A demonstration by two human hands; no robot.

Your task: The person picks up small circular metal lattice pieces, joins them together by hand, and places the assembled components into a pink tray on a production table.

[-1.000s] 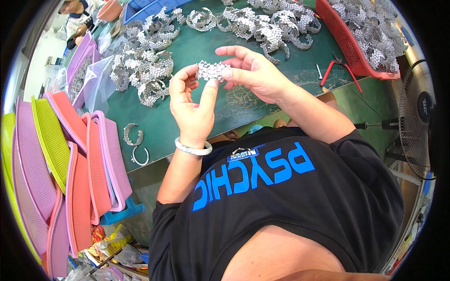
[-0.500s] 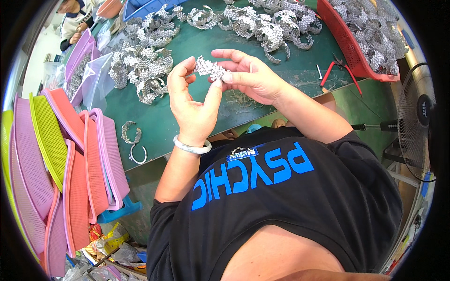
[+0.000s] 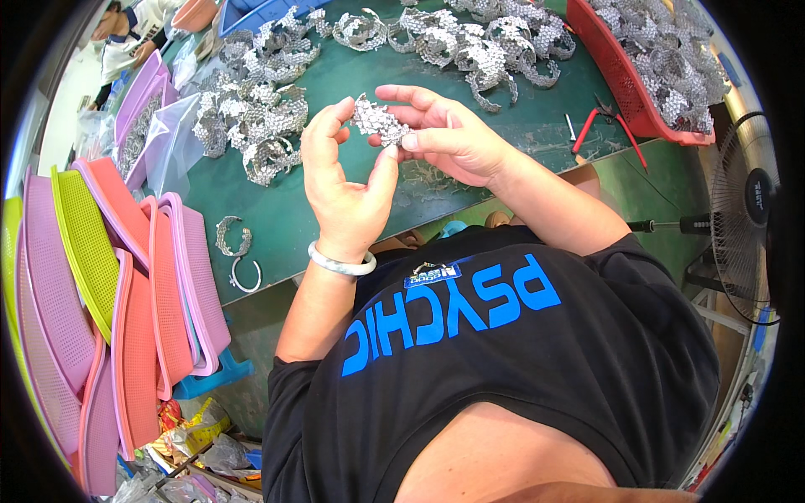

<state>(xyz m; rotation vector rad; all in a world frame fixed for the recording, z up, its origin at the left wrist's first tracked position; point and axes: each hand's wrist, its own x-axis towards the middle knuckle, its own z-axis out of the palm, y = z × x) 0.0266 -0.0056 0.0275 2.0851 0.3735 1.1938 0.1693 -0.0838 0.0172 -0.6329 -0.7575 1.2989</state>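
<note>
In the head view, the left hand (image 3: 348, 180) and right hand (image 3: 449, 138) hold a silver honeycomb-patterned piece (image 3: 380, 124) between them, raised above the near part of the green desk (image 3: 281, 222). The right grip pinches its right end, thumb in front; the left grip is closed on it too, thumb at the lower edge and forefinger by the left end.

Most of the readable writing is on the black shirt (image 3: 587, 352): large blue capitals (image 3: 453, 314) run across the chest, upside down from this angle, and above them sits a small blue patch (image 3: 433, 275) with finer lettering. The fan hub (image 3: 759, 193) at the right carries small pale characters, too small to make out surely.

Similar silver pieces lie heaped on the desk, in a left heap (image 3: 251, 117) and a far heap (image 3: 478, 46), and more fill the red basket (image 3: 616, 71). Red-handled pliers (image 3: 587, 132) rest near that basket. At the left, a single curved cuff (image 3: 239, 241) lies just beside a plain open bangle (image 3: 243, 282), near stacked baskets (image 3: 138, 352).
</note>
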